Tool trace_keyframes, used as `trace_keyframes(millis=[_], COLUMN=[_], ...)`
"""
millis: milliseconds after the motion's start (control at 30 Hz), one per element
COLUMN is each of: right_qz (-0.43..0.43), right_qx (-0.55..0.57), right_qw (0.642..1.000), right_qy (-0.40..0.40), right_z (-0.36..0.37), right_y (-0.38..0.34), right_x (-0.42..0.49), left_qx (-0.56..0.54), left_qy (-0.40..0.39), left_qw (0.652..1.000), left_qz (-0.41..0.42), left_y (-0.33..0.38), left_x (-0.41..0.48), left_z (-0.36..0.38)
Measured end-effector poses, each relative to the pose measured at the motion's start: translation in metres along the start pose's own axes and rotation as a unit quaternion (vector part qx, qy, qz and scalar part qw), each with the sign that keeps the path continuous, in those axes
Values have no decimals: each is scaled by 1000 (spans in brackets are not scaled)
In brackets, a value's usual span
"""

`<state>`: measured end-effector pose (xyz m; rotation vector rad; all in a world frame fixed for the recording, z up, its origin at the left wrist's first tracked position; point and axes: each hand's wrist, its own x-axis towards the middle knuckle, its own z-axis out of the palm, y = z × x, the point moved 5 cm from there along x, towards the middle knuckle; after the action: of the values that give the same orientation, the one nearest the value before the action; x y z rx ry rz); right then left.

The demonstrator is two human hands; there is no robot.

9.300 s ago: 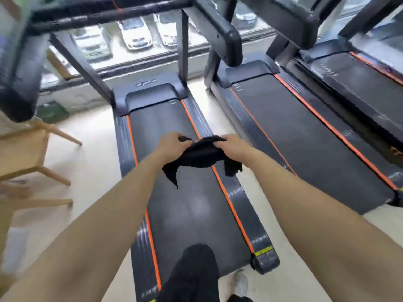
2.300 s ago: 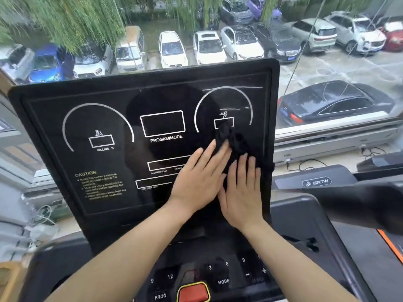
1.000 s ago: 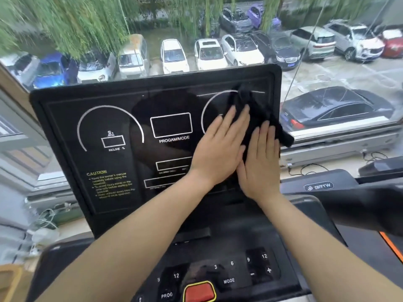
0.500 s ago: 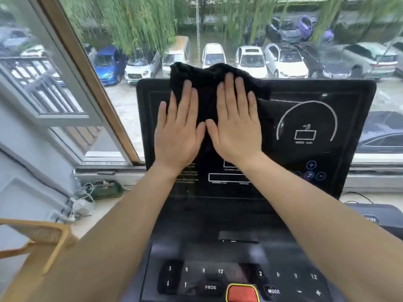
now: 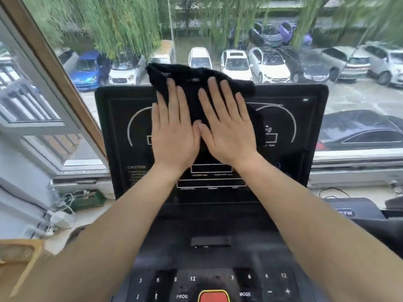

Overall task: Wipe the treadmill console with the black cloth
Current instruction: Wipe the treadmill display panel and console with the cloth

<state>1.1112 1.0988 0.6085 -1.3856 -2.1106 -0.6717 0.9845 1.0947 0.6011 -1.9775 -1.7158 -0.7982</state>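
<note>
In the head view, the black cloth (image 5: 196,83) is pressed flat against the upper middle of the treadmill console (image 5: 305,127), its top edge bunched above the console's upper rim. The left hand (image 5: 174,136) and the right hand (image 5: 229,131) are laid side by side on it, both spread flat with fingers extended; nothing is gripped, and the cloth is held only by palm pressure against the sloped panel.

Because the cloth is merely pinned and not grasped, it could be lost if the pressure were eased during a stroke: the loose upper fold might be tipped over the back of the console and dropped out of reach behind it. The lower part of each palm appears to rest on bare panel below the cloth, so smears could be left on the display. Further down, the keypad (image 5: 192,280) and the red stop button (image 5: 213,296) lie near the forearms, and a key could be pressed unintentionally if the stroke were carried low.
</note>
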Motion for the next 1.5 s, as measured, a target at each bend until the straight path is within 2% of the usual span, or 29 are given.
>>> trace_keyframes(millis=[100,167,300,400,467,700,833,933,1033,1100,1233,1333,1400,1500], right_qz=[56,105,174,208,193,75,-10,-48,-92,-81,8,88,137,185], right_qx=[-20,-18,-2,-3,-6,28,48,53,36,27,-16,-38,-29,-19], right_qw=[998,994,984,977,980,996,997,994,990,992,997,991,985,975], right_qy=[-9,-21,-22,-40,-55,-38,-61,-82,-103,-97,-76,-95,-104,-125], right_z=[-12,-15,-5,8,16,27,39,49,56,53,33,25,29,39], right_y=[94,132,138,107,73,-65,-140,-160,-143,-106,7,76,92,72], right_x=[-41,-68,-107,-124,-123,-38,-13,-27,-65,-91,-124,-158,-185,-212], left_qx=[-13,-18,-20,-8,4,14,22,17,7,16,-2,-10,-10,15], left_qy=[-5,-12,-24,-33,-29,9,-33,-58,-97,-114,-88,-88,-88,-94], left_qw=[998,992,985,976,979,997,999,997,994,993,995,987,977,964], left_qz=[69,124,170,213,204,72,-29,-50,-43,-8,56,136,193,249], left_y=[90,140,168,141,107,-49,-126,-133,-104,-69,27,103,135,136], left_x=[12,10,-10,-35,-50,-58,-84,-112,-133,-135,-97,-86,-97,-120], left_z=[10,20,37,39,39,14,11,16,26,34,38,47,58,66])
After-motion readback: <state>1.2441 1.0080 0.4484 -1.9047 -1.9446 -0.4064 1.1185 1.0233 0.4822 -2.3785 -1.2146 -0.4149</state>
